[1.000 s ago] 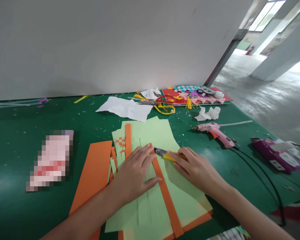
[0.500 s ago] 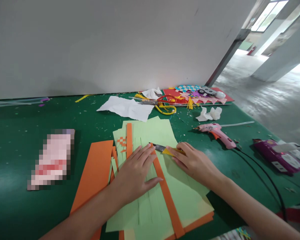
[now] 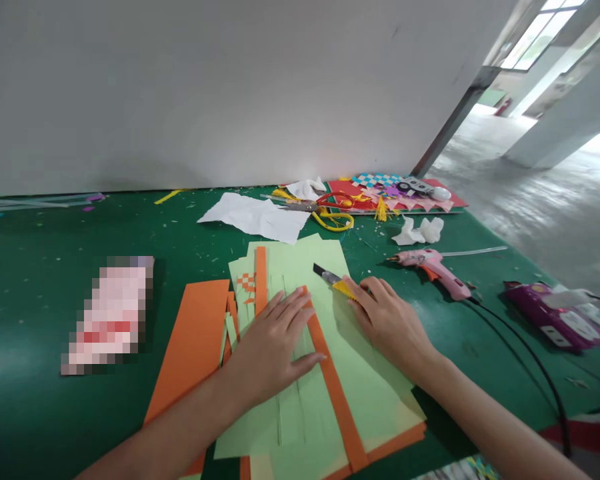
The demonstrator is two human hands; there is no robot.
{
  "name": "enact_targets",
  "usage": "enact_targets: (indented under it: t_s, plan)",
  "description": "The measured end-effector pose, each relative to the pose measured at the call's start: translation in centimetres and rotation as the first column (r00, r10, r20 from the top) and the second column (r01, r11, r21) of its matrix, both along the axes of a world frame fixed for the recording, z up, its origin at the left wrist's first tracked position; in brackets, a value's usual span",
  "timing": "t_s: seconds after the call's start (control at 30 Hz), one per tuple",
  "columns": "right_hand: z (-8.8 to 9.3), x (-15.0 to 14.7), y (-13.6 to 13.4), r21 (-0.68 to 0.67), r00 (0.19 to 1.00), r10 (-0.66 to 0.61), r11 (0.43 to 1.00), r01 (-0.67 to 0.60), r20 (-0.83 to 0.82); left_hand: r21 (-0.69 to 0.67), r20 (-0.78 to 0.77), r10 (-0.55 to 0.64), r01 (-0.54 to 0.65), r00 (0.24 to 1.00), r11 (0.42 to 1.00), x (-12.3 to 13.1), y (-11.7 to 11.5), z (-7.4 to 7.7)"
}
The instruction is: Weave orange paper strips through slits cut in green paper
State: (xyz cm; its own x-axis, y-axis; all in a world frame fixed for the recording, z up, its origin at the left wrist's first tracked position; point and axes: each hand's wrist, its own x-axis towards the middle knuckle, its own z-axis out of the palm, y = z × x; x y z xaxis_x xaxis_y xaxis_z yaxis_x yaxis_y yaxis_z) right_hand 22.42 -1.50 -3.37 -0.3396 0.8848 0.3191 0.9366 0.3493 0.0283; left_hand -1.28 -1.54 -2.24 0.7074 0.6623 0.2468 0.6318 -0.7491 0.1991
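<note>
To the left of the left hand (image 3: 270, 347) lay an orange sheet (image 3: 193, 340) on the green tabletop (image 3: 40, 267); the left hand was spread flat, gripping nothing, pinning the slit green paper (image 3: 320, 263) with its fingertips against an orange strip (image 3: 333, 377) along its right side; just right of the strip, the right hand (image 3: 390, 323) was closed round the yellow handle of a utility knife (image 3: 333, 279), blade pointing away beyond its fingertips, over the paper; the work looked like slitting along the strip, between strokes; another cut would call for the blade set against the strip's edge; a pink glue gun (image 3: 430, 263) lay farther right.
</note>
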Motion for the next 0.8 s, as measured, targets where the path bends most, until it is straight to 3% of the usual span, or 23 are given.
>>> enact_targets:
  t_s: [0.1,0.17,0.23,0.4,0.6,0.7,0.8]
  plan:
    - [0.0,-0.1,-0.3,0.033,0.999,-0.005,0.999,0.004,0.037,0.035,0.038,-0.151,0.149,0.988,0.988,-0.3,-0.2,0.5]
    - [0.2,-0.3,-0.6,0.068,0.999,0.003,0.998,-0.005,0.035,0.029,0.047,-0.321,0.320,0.946,0.947,-0.4,-0.4,0.7]
    - [0.5,-0.5,-1.0,0.116,0.999,0.047,0.992,-0.046,-0.003,0.018,0.063,-0.408,0.407,0.911,0.913,-0.4,-0.5,0.8]
    - [1.3,-1.7,-2.6,0.150,0.942,0.314,0.943,-0.296,-0.119,0.090,0.090,-0.338,0.330,0.937,0.940,-0.2,-0.7,0.5]
    - [3.2,-4.0,-2.0,0.073,0.911,0.390,0.921,-0.384,-0.130,0.322,0.035,-0.235,0.212,0.971,0.923,-0.4,-0.4,0.3]
    - [4.5,-5.9,0.1,-0.028,0.889,0.449,0.891,-0.453,-0.091,0.417,-0.010,-0.280,0.258,0.960,0.871,-0.6,-0.5,0.5]
    - [5.2,-8.1,2.7,-0.115,0.836,0.543,0.828,-0.548,-0.077,0.398,-0.057,-0.417,0.403,0.907,0.824,-0.7,-1.1,0.9]
